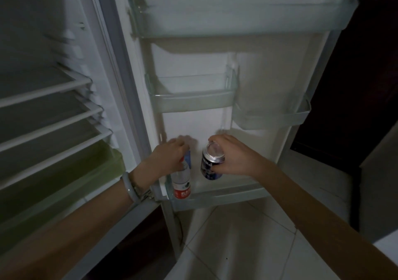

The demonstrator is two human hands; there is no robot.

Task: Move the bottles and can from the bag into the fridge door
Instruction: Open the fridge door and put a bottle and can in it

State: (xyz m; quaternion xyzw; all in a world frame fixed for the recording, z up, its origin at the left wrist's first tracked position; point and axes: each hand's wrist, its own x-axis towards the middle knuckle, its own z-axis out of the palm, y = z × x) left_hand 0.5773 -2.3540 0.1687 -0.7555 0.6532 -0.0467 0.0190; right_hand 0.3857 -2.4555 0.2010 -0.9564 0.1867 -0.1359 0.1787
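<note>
The fridge door stands open in front of me. In its bottom door shelf a clear water bottle with a red label stands at the left. My left hand is closed over its top, hiding the cap. To the right, a dark blue can with a silver top is tilted over the same shelf, with my right hand gripping its side. A blue thing shows behind the bottle's neck; I cannot tell what it is. The bag is out of sight.
Two small door bins hang above the hands, and a wide door shelf sits near the top. The fridge interior with wire shelves and a green drawer lies at the left. Pale floor tiles lie below.
</note>
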